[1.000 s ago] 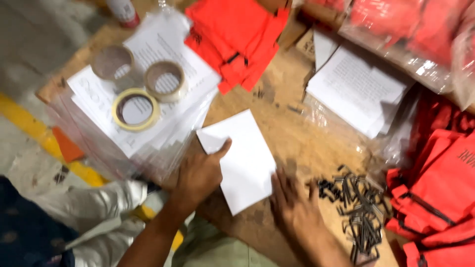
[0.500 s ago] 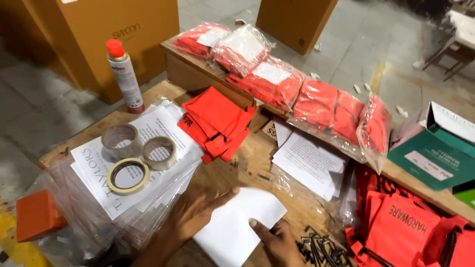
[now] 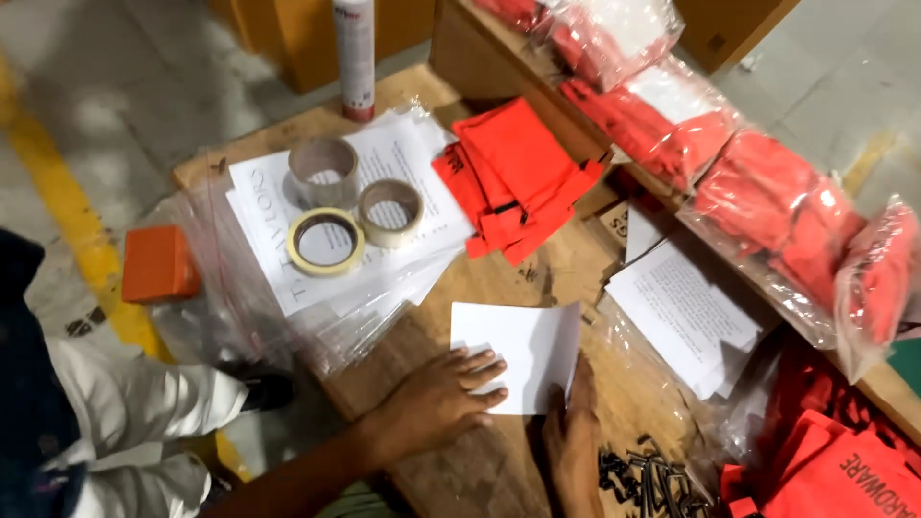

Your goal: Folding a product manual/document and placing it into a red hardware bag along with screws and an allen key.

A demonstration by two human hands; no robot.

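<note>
Since a moment ago the white sheet of paper point(image 3: 526, 353) has settled flat on the wooden table point(image 3: 566, 264), squared up rather than lying at an angle, and both hands have come onto it from its near edge; the sheet now looks pinned and ready to be worked, not carried. The left hand point(image 3: 436, 401) lies palm down with its fingers point(image 3: 480, 369) spread open across the sheet's lower left corner, pressing rather than gripping. The right hand point(image 3: 573, 443) rests at the bottom right edge, its fingers stretched up along the paper's side, loosely open and holding nothing. Beyond the sheet, three rolls of tape point(image 3: 326, 240) sit on a stack of printed sheets in clear plastic sleeves point(image 3: 288, 288): one yellowish, two pale. One spray can point(image 3: 354, 56) stands at the table's far edge. A single pile of folded red cloth pieces point(image 3: 513, 177) lies in the middle, and several clear bags of red fabric point(image 3: 767, 192) line the right side; their exact number is hard to tell. One more stack of printed leaflets point(image 3: 681, 312) lies to the right, with a heap of small dark metal clips point(image 3: 652, 475) near the right hand. One orange block point(image 3: 158, 264) lies on the floor.
</note>
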